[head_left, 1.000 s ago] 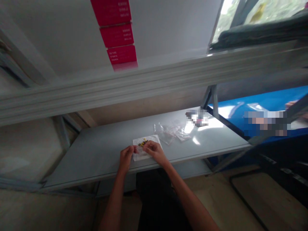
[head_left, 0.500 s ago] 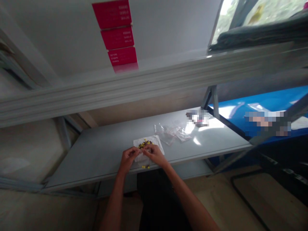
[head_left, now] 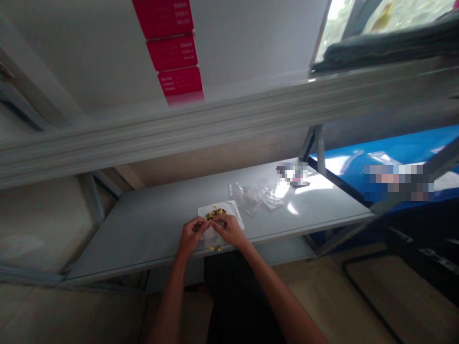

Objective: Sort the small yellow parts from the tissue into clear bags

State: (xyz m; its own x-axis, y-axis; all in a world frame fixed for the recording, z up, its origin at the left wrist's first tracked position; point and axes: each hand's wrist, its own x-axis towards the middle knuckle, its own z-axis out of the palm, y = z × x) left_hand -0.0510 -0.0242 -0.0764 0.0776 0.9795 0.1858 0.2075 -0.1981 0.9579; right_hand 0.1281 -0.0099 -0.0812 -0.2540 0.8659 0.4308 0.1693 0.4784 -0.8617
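Note:
My left hand (head_left: pixel 191 234) and my right hand (head_left: pixel 227 227) meet over the front of a grey shelf (head_left: pixel 150 224), fingers pinched together on a small clear bag (head_left: pixel 213 241) that hangs between them. A few yellow pieces show at the bag's bottom. Just beyond the hands lies a white sheet (head_left: pixel 229 210) carrying a heap of small yellow and dark parts (head_left: pixel 215 212).
Several empty clear bags (head_left: pixel 256 197) lie right of the sheet. A blurred-out item (head_left: pixel 294 174) sits at the shelf's back right. An upper shelf beam (head_left: pixel 215 129) crosses overhead, with red boxes (head_left: pixel 172 48) above it. A blue surface (head_left: pixel 387 157) lies to the right.
The hands have drawn slightly toward the shelf's front edge, and a small clear bag with yellow pieces now hangs between them.

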